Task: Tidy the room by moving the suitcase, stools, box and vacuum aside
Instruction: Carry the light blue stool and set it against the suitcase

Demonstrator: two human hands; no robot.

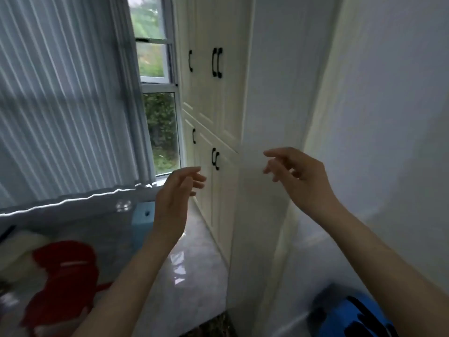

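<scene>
My left hand (175, 200) is raised in mid-air with loosely bent fingers and holds nothing. My right hand (298, 176) hovers at the same height in front of the white wardrobe's end panel (267, 117), fingers relaxed and empty. A bright blue object with black parts (349, 317), possibly the suitcase, shows at the bottom right beneath my right forearm. A light blue item (142, 224) peeks out beside my left wrist; what it is cannot be told. No stool, box or vacuum is recognisable.
A bed with a grey cover and a red and white print (60, 263) fills the lower left. Cream wardrobe doors with black handles (216, 62) line a narrow strip of glossy floor (184, 263). Behind are a curtain (60, 93) and a window (158, 105). A white wall (388, 117) stands right.
</scene>
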